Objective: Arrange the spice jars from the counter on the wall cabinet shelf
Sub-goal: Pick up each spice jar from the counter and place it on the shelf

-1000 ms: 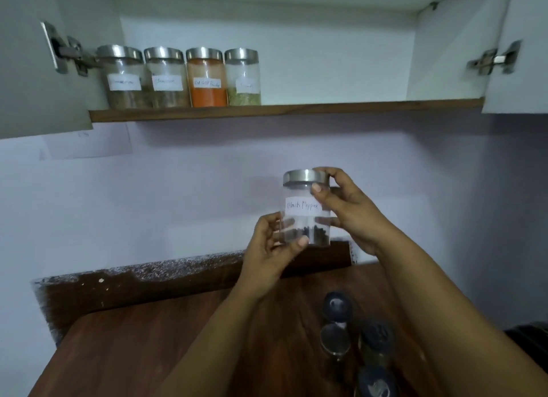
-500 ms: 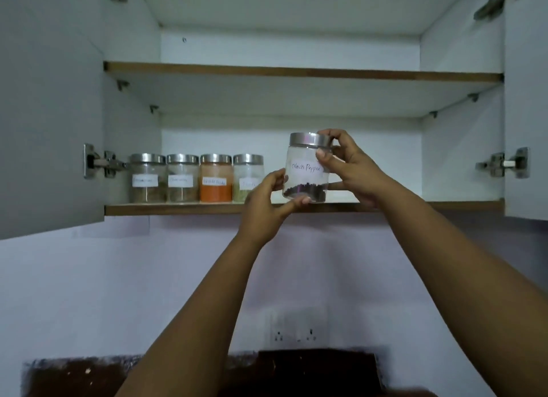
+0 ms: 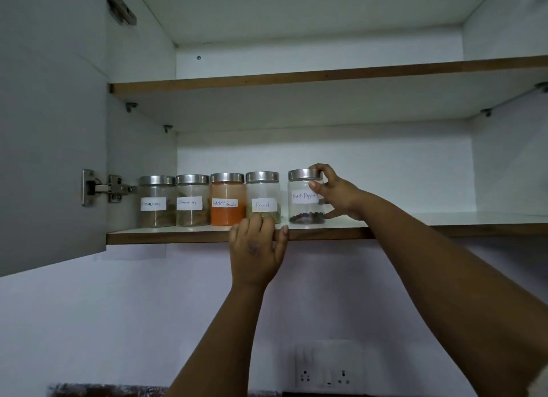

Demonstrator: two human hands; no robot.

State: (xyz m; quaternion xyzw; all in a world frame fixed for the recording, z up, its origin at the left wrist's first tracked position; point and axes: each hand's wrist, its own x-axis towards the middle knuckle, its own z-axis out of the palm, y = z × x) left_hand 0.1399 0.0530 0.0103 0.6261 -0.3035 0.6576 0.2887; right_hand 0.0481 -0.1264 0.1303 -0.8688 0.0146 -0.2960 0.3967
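Since half a second ago your black pepper jar [image 3: 305, 200], clear glass with a brushed-metal lid, stands on the lower shelf [image 3: 184, 237], at 3 o'clock of the fennel jar [image 3: 263, 195]. Your right hand [image 3: 336, 195] pinches its lid and side; your left hand [image 3: 257, 248] curls over the wooden shelf edge.

My right hand [image 3: 336, 192] grips the clear glass jar labelled Black Pepper [image 3: 306, 197], steel-lidded, standing upright on the white wood-edged lower cabinet shelf [image 3: 178, 236]. A small gap separates it from the Fennel jar [image 3: 263, 195], which ends a tight row with the orange chilli powder jar [image 3: 227, 199]. My left hand [image 3: 257, 248] rests its fingers curled over the shelf's front edge.
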